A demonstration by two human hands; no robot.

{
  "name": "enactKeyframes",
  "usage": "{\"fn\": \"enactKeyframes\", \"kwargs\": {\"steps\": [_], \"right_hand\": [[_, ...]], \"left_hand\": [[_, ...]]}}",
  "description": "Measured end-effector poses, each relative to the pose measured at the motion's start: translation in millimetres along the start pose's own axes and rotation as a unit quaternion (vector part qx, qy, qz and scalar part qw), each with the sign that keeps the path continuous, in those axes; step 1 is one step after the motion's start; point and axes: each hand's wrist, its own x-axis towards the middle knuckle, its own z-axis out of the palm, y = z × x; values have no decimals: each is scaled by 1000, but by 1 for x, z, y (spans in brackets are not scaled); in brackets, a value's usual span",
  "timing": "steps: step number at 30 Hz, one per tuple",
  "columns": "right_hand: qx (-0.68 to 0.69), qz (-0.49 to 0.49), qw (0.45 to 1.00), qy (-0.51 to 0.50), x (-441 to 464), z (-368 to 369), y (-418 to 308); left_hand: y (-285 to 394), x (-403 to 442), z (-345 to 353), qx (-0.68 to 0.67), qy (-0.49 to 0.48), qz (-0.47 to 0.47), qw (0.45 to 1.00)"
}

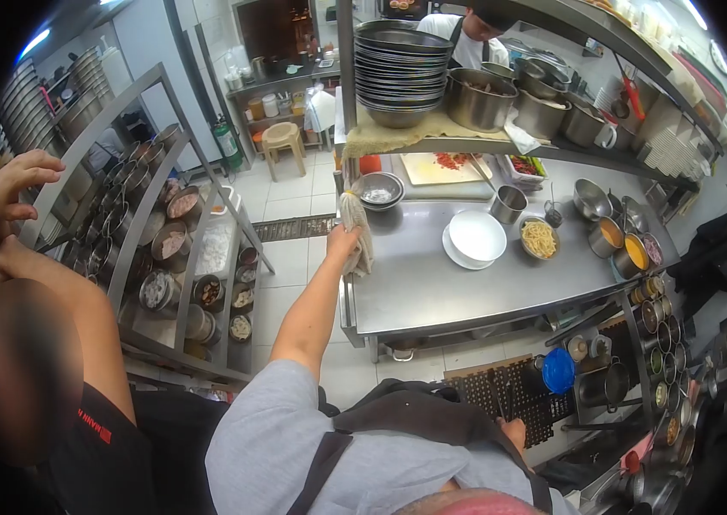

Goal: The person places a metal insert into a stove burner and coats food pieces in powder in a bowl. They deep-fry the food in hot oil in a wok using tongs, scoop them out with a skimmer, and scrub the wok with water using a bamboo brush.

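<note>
My left hand (pixel 346 243) reaches out to the near left corner of the steel counter (pixel 406 296), its fingers closed on a beige cloth (pixel 358 225) that hangs by the shelf post. Just beyond it on the counter is a pair of stacked steel bowls (pixel 378 190). Low on the right, my right hand (pixel 514 433) shows only in part beside my apron. Its fingers look curled near a thin dark object (pixel 495 390) over the floor mat; what they hold is not clear.
A white bowl (pixel 478 236), fries (pixel 539 239) and a cutting board (pixel 445 169) sit on the counter. Stacked pans (pixel 402 69) load the overhead shelf. At left, a co-worker's raised hand (pixel 20 184) is beside a rack (pixel 170 146) of containers. Another person (pixel 466 43) stands behind.
</note>
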Motion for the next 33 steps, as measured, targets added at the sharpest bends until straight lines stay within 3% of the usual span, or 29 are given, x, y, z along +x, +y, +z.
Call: {"fn": "enactKeyframes", "kwargs": {"steps": [2,6,8,10,11,12,13,14,16,17,19,22,29,31,33], "right_hand": [[28,-5,999,31,-28,-11,-21],[16,43,998,39,-44,6,-5],[38,37,999,15,-57,14,15],[78,20,997,-20,-74,13,40],[122,-9,992,-28,-85,14,54],[-35,-44,998,6,-56,69,113],[6,30,999,-9,-86,49,100],[43,102,994,-23,-110,23,84],[36,116,992,-29,-120,26,98],[30,115,992,-28,-121,28,103],[8,116,993,-24,-117,37,105],[-8,92,995,-22,-91,50,95],[43,16,998,-53,-63,9,-7],[-3,-37,999,10,-51,14,-17],[17,-11,999,-36,-42,6,-28]], "left_hand": [[-15,1,16,-36,42,64,996],[-54,-33,47,-171,55,21,983],[-135,-23,84,-102,33,-24,994],[-132,-86,98,49,31,49,997],[-130,-108,103,60,9,85,995],[-131,-126,106,71,-15,117,991],[-131,-136,113,109,-4,204,973],[-131,-140,116,137,-62,241,959],[-127,-148,125,219,-118,286,925],[-121,-152,128,222,-123,280,926],[-95,-172,121,366,-188,285,866],[-98,-176,129,428,-187,297,833],[-90,-186,134,482,-201,265,811],[-87,-187,130,486,-219,257,806],[-89,-185,128,490,-226,257,802]]}}
